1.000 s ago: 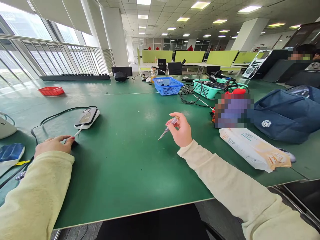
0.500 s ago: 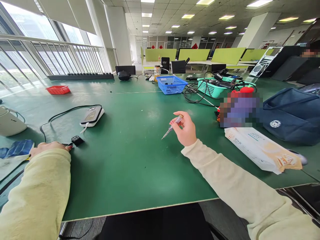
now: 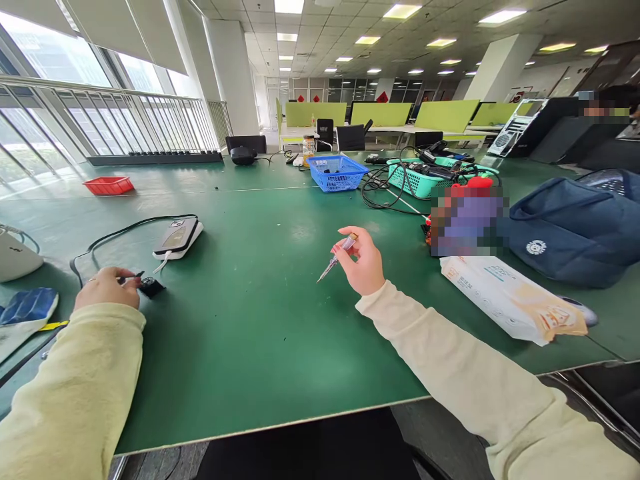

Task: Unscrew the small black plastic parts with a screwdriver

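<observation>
My right hand (image 3: 361, 261) is closed around a small screwdriver (image 3: 331, 265) with a clear handle, its thin tip angled down to the left above the green table (image 3: 250, 347). At the left, my left hand (image 3: 107, 288) pinches a thin black piece (image 3: 136, 275) between thumb and fingers. Just right of those fingers a small black block (image 3: 151, 287) rests on the table. Whether the piece and the block touch, I cannot tell. Beyond them lies a phone (image 3: 179, 233) on a white box-like thing, with a white cable at its near end.
A blue and white glove (image 3: 31, 307) lies at far left. Farther back stand a red tray (image 3: 109, 186), a blue basket (image 3: 337, 173) and a green basket (image 3: 417, 180) with cables. On the right are a tissue pack (image 3: 510, 300) and a navy bag (image 3: 575, 230).
My left hand has lifted slightly and shifted right, and the thin black piece now shows in its fingers. My right hand keeps hold of the screwdriver. The view has turned a little.
</observation>
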`<state>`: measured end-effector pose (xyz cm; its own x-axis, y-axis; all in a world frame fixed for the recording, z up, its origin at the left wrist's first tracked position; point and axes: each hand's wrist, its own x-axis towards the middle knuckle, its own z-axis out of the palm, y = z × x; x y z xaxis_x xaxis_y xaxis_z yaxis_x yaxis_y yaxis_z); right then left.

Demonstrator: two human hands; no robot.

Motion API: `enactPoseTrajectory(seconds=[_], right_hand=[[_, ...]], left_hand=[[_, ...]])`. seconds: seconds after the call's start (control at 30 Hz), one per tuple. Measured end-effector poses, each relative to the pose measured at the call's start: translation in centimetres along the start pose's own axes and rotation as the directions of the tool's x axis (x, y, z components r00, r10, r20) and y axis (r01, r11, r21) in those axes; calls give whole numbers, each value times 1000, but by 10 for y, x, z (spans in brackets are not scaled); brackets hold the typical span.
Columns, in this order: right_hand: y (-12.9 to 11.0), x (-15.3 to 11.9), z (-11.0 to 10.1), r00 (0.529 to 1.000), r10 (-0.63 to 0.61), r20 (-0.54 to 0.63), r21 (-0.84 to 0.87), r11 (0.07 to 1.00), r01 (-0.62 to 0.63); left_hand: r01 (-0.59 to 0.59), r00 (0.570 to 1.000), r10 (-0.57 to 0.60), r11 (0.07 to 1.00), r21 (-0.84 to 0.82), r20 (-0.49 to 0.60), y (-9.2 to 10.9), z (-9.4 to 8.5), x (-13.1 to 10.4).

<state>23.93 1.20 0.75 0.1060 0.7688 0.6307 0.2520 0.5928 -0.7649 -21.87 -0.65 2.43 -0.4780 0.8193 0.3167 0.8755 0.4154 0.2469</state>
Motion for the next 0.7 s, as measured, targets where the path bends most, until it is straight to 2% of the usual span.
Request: enactPoseTrajectory(seconds=[0.07,0.13,0.23,0.3,0.47,0.7], right_hand=[[0,0,0,1000,-1,3,2,1000,1],[0,0,0,1000,-1,7,4,1000,1],[0,-1,0,1000,9,9,-3,1000,-9],[0,-1,0,1000,16,9,-9,1000,-15],[0,-1,0,1000,-2,2,5,1000,2],[-3,-1,0,1000,10,2,7,1000,-10]], left_hand=[[-38,999,38,999,25,14,0,1,1],[-126,992,125,990,63,20,-1,1,3],[-269,963,270,957,111,-1,-3,0,4],[-314,949,315,943,110,3,-3,-1,3],[-303,953,302,953,29,29,5,-1,-1],[-292,956,290,956,32,44,14,-3,-3]])
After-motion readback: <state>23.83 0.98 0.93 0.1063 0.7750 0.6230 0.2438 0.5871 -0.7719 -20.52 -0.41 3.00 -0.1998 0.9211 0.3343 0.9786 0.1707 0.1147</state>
